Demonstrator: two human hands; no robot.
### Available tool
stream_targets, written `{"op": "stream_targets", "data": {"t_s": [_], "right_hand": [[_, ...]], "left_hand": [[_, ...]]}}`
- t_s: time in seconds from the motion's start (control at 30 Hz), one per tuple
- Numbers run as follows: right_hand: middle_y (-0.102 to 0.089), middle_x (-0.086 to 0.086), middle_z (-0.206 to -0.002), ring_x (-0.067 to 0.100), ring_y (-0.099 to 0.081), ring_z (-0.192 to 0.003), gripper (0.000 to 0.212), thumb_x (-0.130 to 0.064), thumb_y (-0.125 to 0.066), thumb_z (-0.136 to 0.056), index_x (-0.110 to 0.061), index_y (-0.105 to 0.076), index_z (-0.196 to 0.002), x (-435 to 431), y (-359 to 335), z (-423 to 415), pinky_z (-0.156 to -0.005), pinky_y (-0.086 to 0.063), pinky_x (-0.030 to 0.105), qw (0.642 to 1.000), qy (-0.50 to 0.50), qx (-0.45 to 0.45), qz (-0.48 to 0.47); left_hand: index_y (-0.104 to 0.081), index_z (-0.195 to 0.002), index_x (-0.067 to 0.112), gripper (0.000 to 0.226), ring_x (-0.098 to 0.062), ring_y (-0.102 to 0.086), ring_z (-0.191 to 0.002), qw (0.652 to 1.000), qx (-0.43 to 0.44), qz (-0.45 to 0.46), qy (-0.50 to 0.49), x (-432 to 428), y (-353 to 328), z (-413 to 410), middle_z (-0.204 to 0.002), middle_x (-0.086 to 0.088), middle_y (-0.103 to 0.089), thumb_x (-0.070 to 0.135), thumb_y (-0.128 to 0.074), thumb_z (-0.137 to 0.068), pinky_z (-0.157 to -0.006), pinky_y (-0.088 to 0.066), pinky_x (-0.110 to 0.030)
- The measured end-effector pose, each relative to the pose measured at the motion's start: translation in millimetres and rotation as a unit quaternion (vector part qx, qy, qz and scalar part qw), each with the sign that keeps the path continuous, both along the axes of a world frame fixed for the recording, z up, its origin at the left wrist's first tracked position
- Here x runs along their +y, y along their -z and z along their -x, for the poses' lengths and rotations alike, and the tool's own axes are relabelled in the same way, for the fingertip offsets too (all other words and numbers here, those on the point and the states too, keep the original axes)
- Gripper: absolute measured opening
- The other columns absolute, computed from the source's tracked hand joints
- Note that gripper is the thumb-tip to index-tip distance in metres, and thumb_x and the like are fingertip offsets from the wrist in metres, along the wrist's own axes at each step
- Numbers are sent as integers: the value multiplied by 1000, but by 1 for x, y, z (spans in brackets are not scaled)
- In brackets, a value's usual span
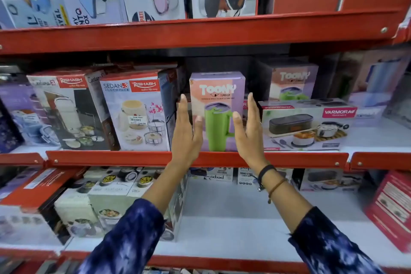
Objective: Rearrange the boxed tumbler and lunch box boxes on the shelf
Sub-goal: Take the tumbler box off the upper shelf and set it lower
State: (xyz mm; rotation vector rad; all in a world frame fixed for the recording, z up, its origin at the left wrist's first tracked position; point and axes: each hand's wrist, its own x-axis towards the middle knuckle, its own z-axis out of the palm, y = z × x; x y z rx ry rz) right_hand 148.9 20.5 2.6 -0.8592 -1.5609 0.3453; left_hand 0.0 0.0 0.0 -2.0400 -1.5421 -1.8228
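Red metal shelf [200, 158] across the view, white deck, boxes lined along its front edge. At the left end, Rishabh lunch box boxes [135, 113] standing upright, side by side. Toward the right end, a long Varmora lunch box box [309, 124] lying flat on the deck, with a second Toony box [293, 82] upright behind it near the back. At mid-shelf, close to the front edge, the Toony tumbler box [216, 111] standing upright (lilac and peach, green handled tumbler printed on its face). Left hand [186, 131] flat and open, fingers straight and together, at the box's left side, thumb overlapping the front face. Right hand [249, 131] open likewise, flanking the right side, thumb near the printed handle. Cannot tell whether either palm presses the cardboard. Bands around the right wrist; dark blue patterned sleeves below.
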Motion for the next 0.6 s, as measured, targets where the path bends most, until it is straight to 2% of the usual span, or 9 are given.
{"op": "stream_targets", "data": {"t_s": [0.07,0.17,0.3,0.37,0.43,0.6], "right_hand": [[-22,4,-157,15,-19,-144,57,-34,-41,-98,-18,-18,-148,7,-5,1,-118,-21,42,999,17,7,37],[-37,9,-150,23,-30,-139,54,-29,-51,-95,-14,-32,-143,18,-13,-4,-114,-29,44,998,32,-1,55],[-51,10,-140,22,-46,-129,50,-19,-62,-89,-12,-46,-135,21,-19,-13,-108,-39,39,999,28,5,45],[-53,9,-138,20,-47,-128,50,-15,-64,-87,-11,-48,-134,16,-18,-16,-107,-40,33,999,26,17,43],[-54,10,-137,20,-49,-127,50,-15,-66,-86,-10,-50,-133,9,-16,-21,-106,-43,38,999,32,29,24],[-57,13,-133,23,-55,-122,52,-17,-68,-84,-8,-50,-132,-13,-17,-35,-99,-48,42,996,42,64,-42]], "left_hand": [[-13,-147,27,57,-12,-28,-138,998,-44,38,-15,5,-4,2,-154,3,-26,36,-36,-96,-102,-27,-28],[-29,-143,25,52,-19,-44,-126,997,-53,58,-20,11,-7,5,-144,0,-46,29,-41,-93,-95,-35,-28],[-42,-137,22,48,-28,-59,-104,997,-57,47,-39,15,-11,9,-121,-6,-64,18,-54,-91,-87,-51,-42],[-45,-135,18,47,-17,-60,-102,997,-62,35,-32,10,-13,8,-122,-6,-65,14,-57,-89,-88,-51,-37],[-46,-135,16,46,-2,-58,-99,998,-62,17,-20,1,-14,5,-124,-4,-63,11,-57,-90,-88,-49,-27],[-44,-136,14,49,-7,-61,-101,995,-100,-26,16,-28,-20,-12,-124,2,-58,5,-56,-90,-76,-50,-9]]}}
